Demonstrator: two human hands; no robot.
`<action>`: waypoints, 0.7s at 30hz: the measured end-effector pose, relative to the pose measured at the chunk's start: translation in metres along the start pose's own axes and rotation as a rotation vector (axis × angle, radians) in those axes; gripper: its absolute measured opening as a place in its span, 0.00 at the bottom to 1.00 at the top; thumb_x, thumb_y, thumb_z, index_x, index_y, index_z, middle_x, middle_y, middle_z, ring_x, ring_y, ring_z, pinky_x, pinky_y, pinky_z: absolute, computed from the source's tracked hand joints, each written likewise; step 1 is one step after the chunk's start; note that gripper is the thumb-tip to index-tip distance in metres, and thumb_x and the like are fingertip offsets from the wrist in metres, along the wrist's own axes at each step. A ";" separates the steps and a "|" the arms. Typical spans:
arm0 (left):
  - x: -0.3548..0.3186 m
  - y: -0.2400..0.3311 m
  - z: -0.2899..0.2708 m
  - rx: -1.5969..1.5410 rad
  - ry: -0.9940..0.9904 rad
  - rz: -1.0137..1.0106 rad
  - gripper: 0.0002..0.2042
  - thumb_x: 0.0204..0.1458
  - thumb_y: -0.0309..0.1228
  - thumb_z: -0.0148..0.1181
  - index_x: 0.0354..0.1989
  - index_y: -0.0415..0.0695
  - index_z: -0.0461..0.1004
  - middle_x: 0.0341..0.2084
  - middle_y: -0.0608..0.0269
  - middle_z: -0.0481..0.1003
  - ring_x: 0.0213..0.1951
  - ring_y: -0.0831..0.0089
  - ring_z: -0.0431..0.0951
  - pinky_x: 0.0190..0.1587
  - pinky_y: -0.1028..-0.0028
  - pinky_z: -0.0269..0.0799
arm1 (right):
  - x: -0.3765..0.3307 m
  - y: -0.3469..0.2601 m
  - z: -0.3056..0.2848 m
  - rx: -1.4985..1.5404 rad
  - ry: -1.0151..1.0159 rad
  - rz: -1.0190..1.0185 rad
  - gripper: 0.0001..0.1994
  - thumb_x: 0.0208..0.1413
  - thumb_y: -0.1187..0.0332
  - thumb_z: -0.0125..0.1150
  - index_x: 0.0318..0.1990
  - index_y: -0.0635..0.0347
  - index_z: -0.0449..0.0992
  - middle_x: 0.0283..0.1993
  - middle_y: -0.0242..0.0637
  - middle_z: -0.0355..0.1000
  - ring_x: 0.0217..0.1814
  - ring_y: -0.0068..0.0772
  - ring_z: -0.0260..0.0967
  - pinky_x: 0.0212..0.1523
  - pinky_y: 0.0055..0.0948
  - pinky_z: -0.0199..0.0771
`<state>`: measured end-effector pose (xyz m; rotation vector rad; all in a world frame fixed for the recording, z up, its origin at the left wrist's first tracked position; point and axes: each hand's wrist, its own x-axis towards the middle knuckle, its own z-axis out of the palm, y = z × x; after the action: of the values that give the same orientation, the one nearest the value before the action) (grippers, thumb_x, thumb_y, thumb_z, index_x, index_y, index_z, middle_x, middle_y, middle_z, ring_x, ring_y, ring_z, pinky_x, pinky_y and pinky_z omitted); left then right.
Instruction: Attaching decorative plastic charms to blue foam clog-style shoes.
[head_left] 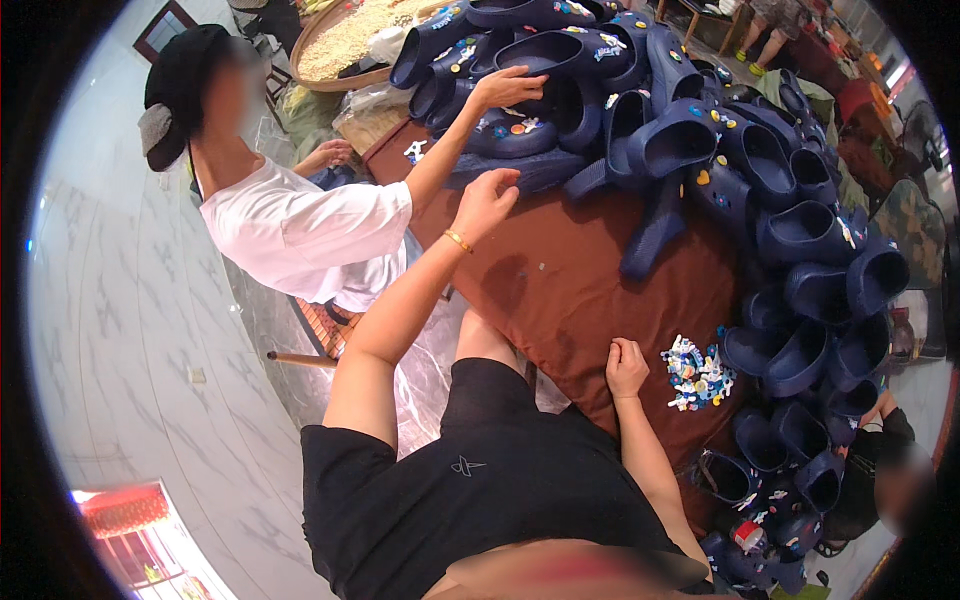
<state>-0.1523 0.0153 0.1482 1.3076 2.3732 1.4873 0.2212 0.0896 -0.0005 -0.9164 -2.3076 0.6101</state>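
Note:
My left hand point(487, 207), with a gold bracelet at the wrist, is raised over the brown-covered table point(520, 270). Its fingers are bent but loose, near the sole of a navy blue clog point(535, 171), and nothing shows in them. My right hand point(627, 369) rests at the table's near edge with its fingers curled in; whatever it may hold is hidden. Just right of it lies a heap of small white and blue shoe charms point(697, 374). A co-worker's hand point(508, 88) reaches onto the clogs beyond my left hand.
Navy clogs point(790, 165), many with charms, are piled along the table's far and right sides. A co-worker in a white shirt point(310, 225) sits at left; another person point(870, 470) is at lower right. A round tray point(345, 80) of pale pieces stands at the back left.

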 end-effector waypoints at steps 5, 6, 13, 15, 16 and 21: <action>0.033 -0.017 0.005 0.217 -0.038 -0.008 0.16 0.48 0.31 0.56 0.46 0.39 0.74 0.39 0.48 0.76 0.41 0.57 0.76 0.48 0.64 0.70 | 0.001 0.000 0.000 -0.005 0.003 -0.001 0.05 0.54 0.67 0.54 0.34 0.56 0.75 0.31 0.39 0.72 0.33 0.45 0.71 0.32 0.37 0.71; 0.039 -0.022 0.006 0.268 -0.050 -0.026 0.17 0.48 0.32 0.55 0.46 0.38 0.74 0.40 0.47 0.75 0.43 0.55 0.76 0.49 0.62 0.69 | 0.001 0.000 0.000 -0.004 -0.002 0.000 0.05 0.54 0.67 0.54 0.34 0.56 0.75 0.31 0.39 0.72 0.33 0.45 0.71 0.32 0.37 0.71; 0.078 -0.060 0.024 0.494 -0.060 -0.080 0.30 0.46 0.36 0.58 0.57 0.32 0.62 0.55 0.38 0.64 0.58 0.46 0.63 0.60 0.59 0.60 | 0.001 0.000 0.001 -0.025 0.000 -0.010 0.05 0.54 0.68 0.55 0.33 0.57 0.75 0.31 0.39 0.72 0.32 0.43 0.72 0.31 0.37 0.71; 0.089 -0.068 0.023 0.527 0.007 -0.106 0.32 0.46 0.36 0.58 0.59 0.32 0.59 0.57 0.37 0.61 0.59 0.45 0.62 0.61 0.58 0.59 | 0.002 0.000 0.001 -0.030 0.000 -0.014 0.05 0.54 0.68 0.55 0.32 0.57 0.75 0.30 0.39 0.72 0.32 0.43 0.72 0.31 0.36 0.71; 0.096 -0.071 0.022 0.544 0.013 -0.146 0.33 0.46 0.36 0.58 0.60 0.32 0.57 0.58 0.36 0.60 0.59 0.44 0.61 0.61 0.58 0.59 | 0.003 0.000 0.001 -0.030 0.000 -0.009 0.05 0.54 0.68 0.55 0.32 0.57 0.75 0.30 0.39 0.72 0.32 0.43 0.72 0.31 0.36 0.72; 0.124 -0.088 0.019 0.499 -0.059 -0.382 0.38 0.45 0.39 0.60 0.63 0.34 0.53 0.62 0.40 0.56 0.63 0.48 0.56 0.63 0.58 0.55 | 0.004 -0.001 0.001 -0.023 0.014 -0.009 0.04 0.53 0.69 0.56 0.31 0.58 0.75 0.30 0.39 0.71 0.30 0.44 0.71 0.30 0.38 0.71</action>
<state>-0.2780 0.0963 0.1168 0.8550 2.8507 0.7750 0.2180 0.0916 0.0004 -0.9174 -2.3093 0.5731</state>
